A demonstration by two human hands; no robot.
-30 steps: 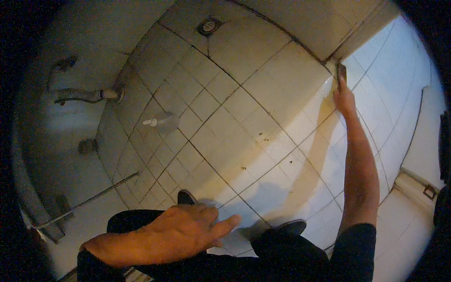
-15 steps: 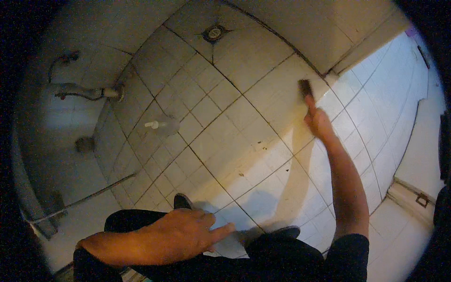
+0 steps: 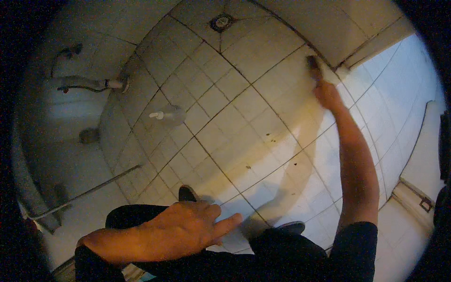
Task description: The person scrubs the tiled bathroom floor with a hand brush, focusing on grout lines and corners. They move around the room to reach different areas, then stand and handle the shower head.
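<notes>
One tiled floor fills most of the view, pale square tiles with dark grout lines and a few small dark specks near its middle. One round drain sits at the far end. The step in hand looks like scrubbing the floor along its far edge, where it meets the wall; a further stroke would likely call for steady downward pressure and a long reach. One wall-mounted tap fitting shows at the left, and one pale spray bottle lies on its side on the tiles, well apart from both hands. Two dark shoes show, the left shoe and the right shoe. The left hand rests spread and flat on the person's dark-clothed knee, holding nothing. The right hand, arm stretched out, is closed around one dark brush whose head touches the floor by the wall.
</notes>
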